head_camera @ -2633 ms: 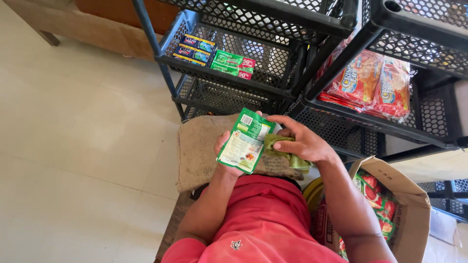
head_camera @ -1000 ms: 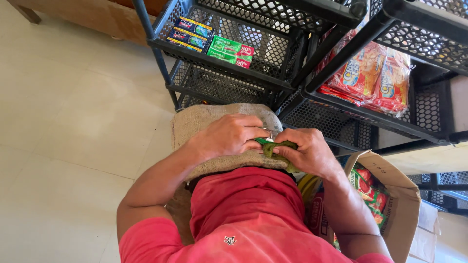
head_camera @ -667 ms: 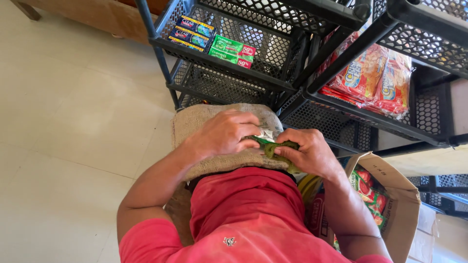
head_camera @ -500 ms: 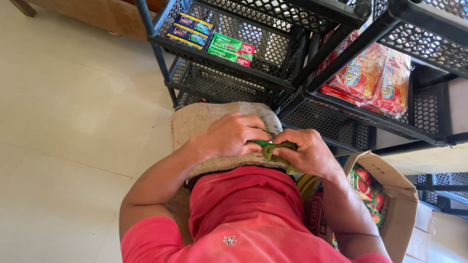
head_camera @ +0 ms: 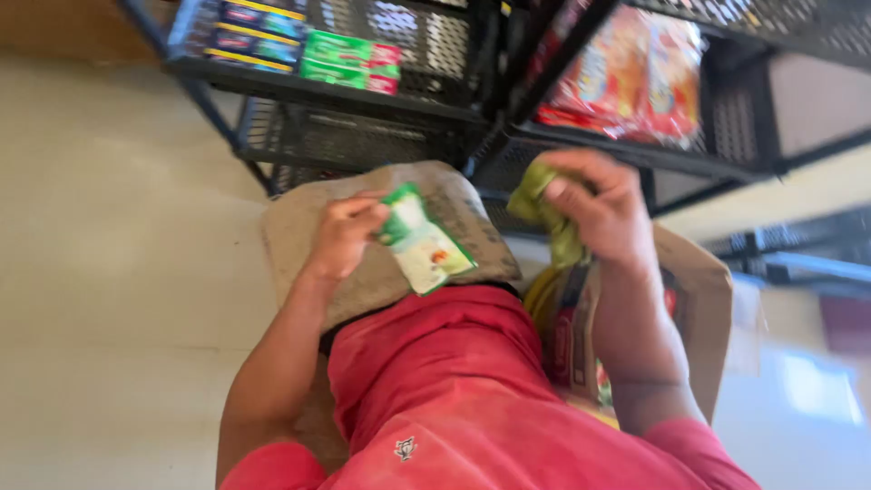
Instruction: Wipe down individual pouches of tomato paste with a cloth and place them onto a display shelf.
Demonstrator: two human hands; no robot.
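Head view: pale floor (head_camera: 100, 272), black wire shelves (head_camera: 363, 100)

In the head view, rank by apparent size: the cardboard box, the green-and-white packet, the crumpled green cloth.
1. Cardboard box, largest, though partly hidden.
2. Green-and-white packet in the left hand.
3. Crumpled green cloth in the right hand; blurred, so close to the packet.

A small shop is seen here: black wire-mesh shelving (head_camera: 399, 136) is stocked at twelve o'clock with rows of small boxed goods (head_camera: 299, 41), red-and-orange snack bags (head_camera: 635, 77) are stacked at one o'clock, and an open cardboard carton (head_camera: 699, 308) of packets is set at three o'clock.
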